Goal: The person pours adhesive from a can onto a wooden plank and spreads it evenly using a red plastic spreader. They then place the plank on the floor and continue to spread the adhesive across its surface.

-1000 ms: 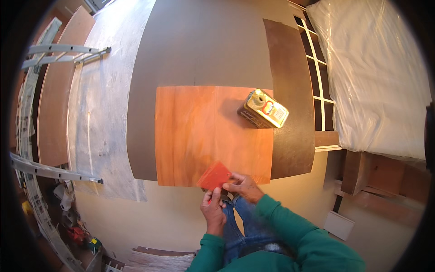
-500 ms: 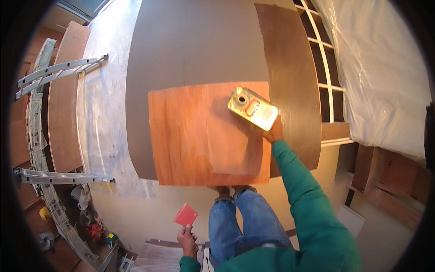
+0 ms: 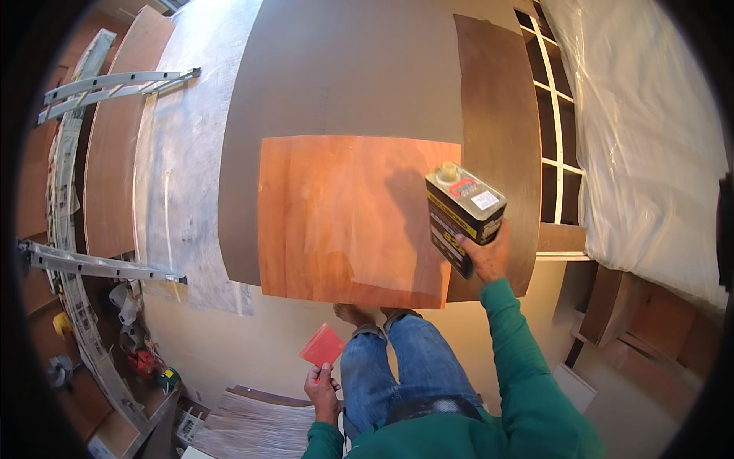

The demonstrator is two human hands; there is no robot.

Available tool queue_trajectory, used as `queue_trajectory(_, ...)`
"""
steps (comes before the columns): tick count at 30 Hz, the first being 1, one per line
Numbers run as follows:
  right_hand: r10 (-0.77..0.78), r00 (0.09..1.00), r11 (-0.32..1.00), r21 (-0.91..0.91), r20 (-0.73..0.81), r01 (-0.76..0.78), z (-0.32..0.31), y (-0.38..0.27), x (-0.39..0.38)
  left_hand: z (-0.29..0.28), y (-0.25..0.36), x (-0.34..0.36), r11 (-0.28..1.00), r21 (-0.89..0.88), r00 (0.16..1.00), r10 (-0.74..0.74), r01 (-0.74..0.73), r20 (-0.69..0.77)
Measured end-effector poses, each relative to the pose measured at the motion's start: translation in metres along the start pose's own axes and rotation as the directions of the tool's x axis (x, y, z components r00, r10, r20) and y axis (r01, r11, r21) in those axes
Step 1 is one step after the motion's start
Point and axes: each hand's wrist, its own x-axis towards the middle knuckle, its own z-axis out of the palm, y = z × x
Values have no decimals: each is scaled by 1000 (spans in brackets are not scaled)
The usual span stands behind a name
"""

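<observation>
My right hand (image 3: 489, 251) grips a rectangular metal can (image 3: 464, 218) with a black and yellow label, round its near right side. The can is held tilted above the right edge of an orange-brown wood panel (image 3: 306, 222), and casts a shadow on it. A pale spout (image 3: 448, 173) and a red carry handle show on its top. A wet-looking sheen covers part of the panel's lower right. Low on the left, my left hand (image 3: 324, 389) pinches a flat red spreader (image 3: 322, 346) by its near corner, apart from the panel.
Beneath the panel lies a large grey-brown sheet (image 3: 344, 76), with a darker brown strip (image 3: 497, 92) on its right. An aluminium ladder (image 3: 107, 264) stands at the left. Plastic sheeting (image 3: 642, 138) hangs at the right, beside a white-edged grid frame (image 3: 556, 99). Tools (image 3: 145, 363) clutter the lower left.
My right hand has moved right with the can, which now shows its labelled side. The left hand with the spreader has shifted slightly right and up.
</observation>
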Motion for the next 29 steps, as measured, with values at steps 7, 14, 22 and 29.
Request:
queue_trajectory(7, -236, 972, 848, -489, -4, 204, -22, 3, 5, -35, -24, 1, 999, -30, 995, -18, 15, -100)
queue_trajectory(14, -433, 875, 637, -613, 215, 466, -1, -12, 34, -59, -53, 3, 997, -66, 985, -54, 44, -164)
queue_trajectory(22, -375, 886, 462, -775, 271, 432, 42, -34, 60, -55, -66, -5, 990, -131, 981, -72, 49, -182)
queue_trajectory(29, -352, 892, 380, -828, 283, 412, 53, -48, 69, -58, -81, -9, 987, -151, 978, -89, 61, -187)
